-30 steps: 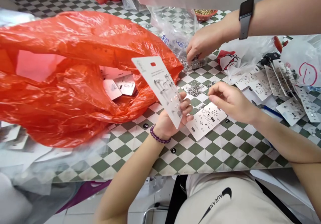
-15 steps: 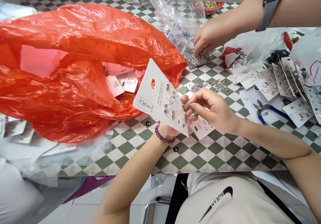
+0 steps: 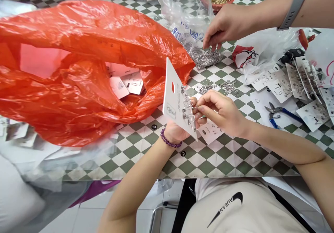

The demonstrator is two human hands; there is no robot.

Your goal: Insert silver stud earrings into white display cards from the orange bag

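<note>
My left hand [image 3: 176,131], with a purple bead bracelet [image 3: 169,139] on its wrist, grips a white earring card [image 3: 173,97] and tilts it steeply. Several silver earrings [image 3: 188,109] hang in rows on the card. My right hand [image 3: 220,113] is pinched at the card's edge, its fingertips on a tiny metal piece that is hard to make out. Across the table, a co-worker's hand [image 3: 224,27] with a dark watch hovers at a heap of silver findings [image 3: 205,57].
A large orange plastic bag [image 3: 78,52] holding white cards fills the left of the green-and-white checked tablecloth [image 3: 208,163]. Blue-handled pliers [image 3: 281,114] and more earring cards [image 3: 313,114] lie right. A small silver pile [image 3: 216,88] lies ahead.
The card has turned further edge-on in my left hand. My right hand has closed from spread fingers to a pinch at the card. The co-worker's hand has risen slightly from the heap.
</note>
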